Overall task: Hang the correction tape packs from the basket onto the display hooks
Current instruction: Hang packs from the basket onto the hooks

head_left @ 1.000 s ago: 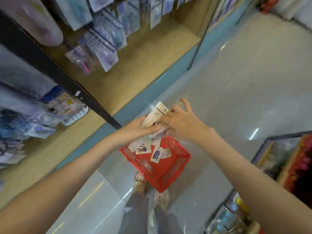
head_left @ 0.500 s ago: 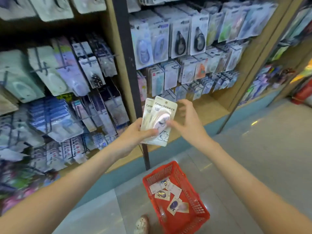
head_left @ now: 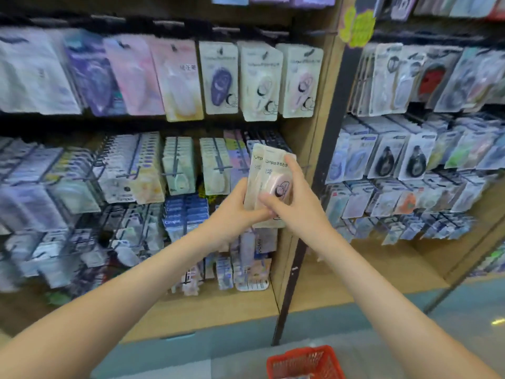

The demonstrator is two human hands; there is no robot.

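Observation:
Both my hands hold a small stack of cream correction tape packs (head_left: 264, 170) upright in front of the display. My left hand (head_left: 235, 212) grips the stack from its lower left edge. My right hand (head_left: 297, 203) holds the front pack, which shows a pink tape, with the thumb across its face and fingers along its right edge. Matching cream packs (head_left: 258, 80) hang on the upper hooks just above. The red basket (head_left: 304, 362) stands on the floor at the bottom edge, its contents hidden.
Rows of packaged tapes on wire hooks (head_left: 175, 173) fill the left panel. A wooden divider with a black post (head_left: 322, 165) separates it from the right panel of packs (head_left: 410, 160). A wooden base shelf (head_left: 369, 272) juts out below.
The view swung up from the basket on the floor to the display. My hands lifted the stack of packs from above the basket up to the middle rows of hooks.

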